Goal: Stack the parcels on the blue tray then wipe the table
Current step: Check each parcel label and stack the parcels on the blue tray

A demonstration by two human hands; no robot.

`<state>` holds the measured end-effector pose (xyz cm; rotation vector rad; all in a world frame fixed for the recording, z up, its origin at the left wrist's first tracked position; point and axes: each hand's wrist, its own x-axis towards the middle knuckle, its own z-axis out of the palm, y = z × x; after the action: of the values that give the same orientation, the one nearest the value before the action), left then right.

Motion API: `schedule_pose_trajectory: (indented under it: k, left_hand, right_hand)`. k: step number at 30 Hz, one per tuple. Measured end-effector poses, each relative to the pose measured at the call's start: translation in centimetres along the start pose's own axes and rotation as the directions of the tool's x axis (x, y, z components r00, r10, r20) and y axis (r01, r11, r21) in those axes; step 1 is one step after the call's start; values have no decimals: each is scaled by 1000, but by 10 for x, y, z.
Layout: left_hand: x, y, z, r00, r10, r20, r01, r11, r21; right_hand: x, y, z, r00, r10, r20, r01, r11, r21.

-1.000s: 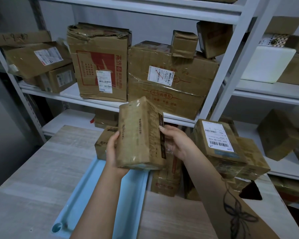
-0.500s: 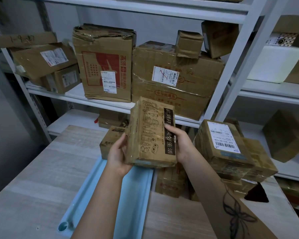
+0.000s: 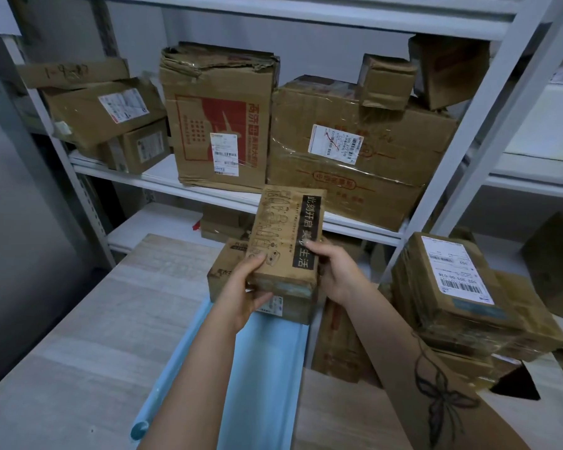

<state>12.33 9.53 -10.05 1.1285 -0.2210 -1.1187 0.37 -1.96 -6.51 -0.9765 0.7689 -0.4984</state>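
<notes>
The printed parcel (image 3: 286, 235) is held over the far end of the blue tray (image 3: 267, 368). Its long axis runs along the tray's length and its far end is tipped up. The left hand (image 3: 244, 287) grips its near left corner, thumb on top and fingers curled beneath. The right hand (image 3: 335, 274) pinches its right edge, thumb on the black strip. Directly below, on that end of the tray, lies another parcel (image 3: 223, 274); whether the two touch is hard to tell. A pile of parcels (image 3: 452, 287) sits on the bench (image 3: 95, 319), right of the tray.
</notes>
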Motion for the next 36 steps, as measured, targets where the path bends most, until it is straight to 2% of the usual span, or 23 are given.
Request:
schedule_pose_trajectory:
  k: [3,5,7,19,28,33,36]
  left_hand:
    - [14,8,-8,998,2,-70,-2,1000,7]
    - [24,13,-14,992,-3,-124,5,1000,18]
    - [33,18,-18,986,4,-165,5,998,55]
    - [69,16,-29,971,54,-231,-35,996,84]
    - [79,11,-28,893,50,-448,62,971,231]
    - [80,7,-27,870,49,-490,83,966,243]
    - [73,9,-17,822,97,-562,88,952,293]
  right_hand:
    - [5,5,7,984,150,93,-137,982,-133]
    - [13,10,9,975,201,92,-175,956,-237]
    - [22,14,12,970,219,103,-184,944,-272]
    - [53,30,33,975,222,-24,-216,912,-349]
    - [62,36,35,967,247,-56,-248,882,-401]
    - [57,38,34,966,250,-64,-252,862,-441]
    - [54,34,27,972,227,-61,-230,866,-444]
